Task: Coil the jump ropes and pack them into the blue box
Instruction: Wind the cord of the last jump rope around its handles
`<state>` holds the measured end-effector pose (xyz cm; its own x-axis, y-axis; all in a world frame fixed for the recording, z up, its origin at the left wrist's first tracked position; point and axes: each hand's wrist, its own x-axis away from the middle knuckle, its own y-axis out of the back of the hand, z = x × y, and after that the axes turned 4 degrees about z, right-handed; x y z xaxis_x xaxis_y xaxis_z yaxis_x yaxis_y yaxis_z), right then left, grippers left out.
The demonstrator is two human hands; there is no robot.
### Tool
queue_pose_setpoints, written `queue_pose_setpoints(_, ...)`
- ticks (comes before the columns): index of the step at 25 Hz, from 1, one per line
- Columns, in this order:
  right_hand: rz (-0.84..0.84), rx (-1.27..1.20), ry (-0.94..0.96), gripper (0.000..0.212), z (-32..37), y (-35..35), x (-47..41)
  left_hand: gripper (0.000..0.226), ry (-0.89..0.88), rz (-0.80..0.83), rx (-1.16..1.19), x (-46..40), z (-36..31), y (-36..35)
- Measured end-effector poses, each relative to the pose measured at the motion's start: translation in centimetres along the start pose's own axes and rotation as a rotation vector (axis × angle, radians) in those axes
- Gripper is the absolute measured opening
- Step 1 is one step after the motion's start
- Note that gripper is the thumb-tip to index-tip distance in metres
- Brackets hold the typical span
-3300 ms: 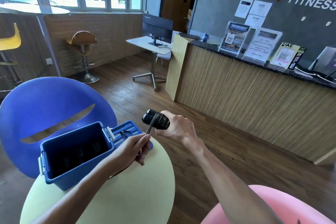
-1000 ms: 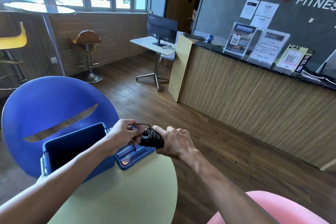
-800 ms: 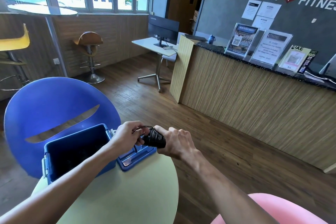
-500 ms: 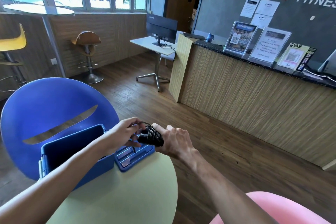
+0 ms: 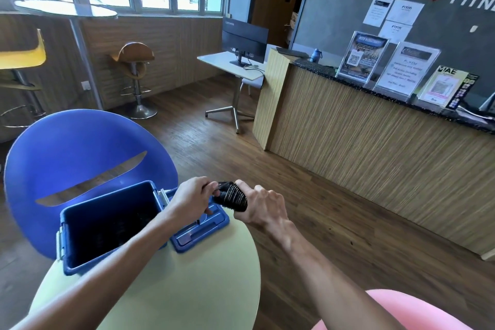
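**Coiled rope held over the box lid**

My right hand grips the jump rope, a tight black bundle with the cord wound round the handles, fingers wrapped about its near end. My left hand pinches the far end of the same bundle, fingers curled on the cord there. The bundle hangs just above the box lid, which lies open flat on the bench, hinged to the right wall of the blue box.

The box stands open at the bench's far left edge; its inside is dark and I cannot tell what lies in it. My left forearm crosses over the box's near right corner, between me and the opening.

Behind the box rises the back of a blue chair. A pink seat shows at lower right. Across the wooden floor stands a reception counter with leaflet stands on top, and beyond it a small desk with a monitor and a bar stool.
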<state>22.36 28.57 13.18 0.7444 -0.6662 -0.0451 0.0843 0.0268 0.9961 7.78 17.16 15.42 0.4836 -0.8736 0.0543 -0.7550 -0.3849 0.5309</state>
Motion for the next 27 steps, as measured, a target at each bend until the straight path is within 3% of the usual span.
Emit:
queue_pose_setpoints(12, -0.037, -0.169, -0.068, 0.058, -1.1, 0.7, -1.4, 0.029, -0.418, -0.182, -0.253, 0.7, 1.0, -2.2)
queue_pose_setpoints(19, -0.077, -0.170, -0.032, 0.056, -1.2, -0.1, -1.6, 0.029, -0.340, -0.157, -0.236, 0.5, 2.3, -2.3)
queue_pose_setpoints(23, -0.079, -0.181, -0.029, 0.067, -1.3, -0.6, -1.4, 0.021, -0.219, -0.139, 0.003, 0.9, 1.9, -2.6)
queue_pose_setpoints(27, -0.054, -0.184, -0.037, 0.057, -1.3, -0.5, -1.6, 0.011, -0.084, -0.114, 0.108, 0.4, 1.4, -2.4)
